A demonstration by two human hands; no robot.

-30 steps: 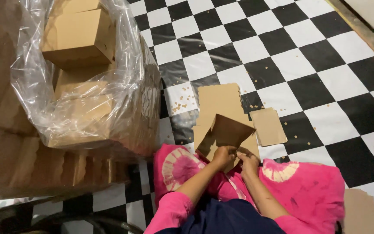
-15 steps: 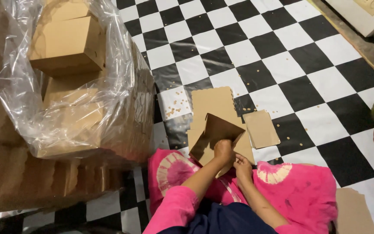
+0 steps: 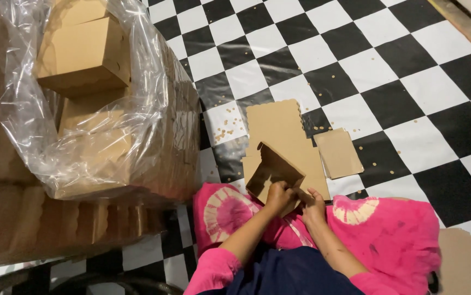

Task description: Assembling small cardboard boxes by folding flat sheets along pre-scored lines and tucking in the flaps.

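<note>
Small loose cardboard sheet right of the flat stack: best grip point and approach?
Pinch the small cardboard sheet at its right edge, coming from the right. It lies flat on the checkered floor; that side is bare, while its left edge abuts the flat cardboard stack.

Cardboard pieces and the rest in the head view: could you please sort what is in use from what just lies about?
In use:
- half-folded cardboard box
- left hand
- right hand

Lying about:
- flat blanks
- small flat piece
- finished boxes in clear plastic
- scattered crumbs
</note>
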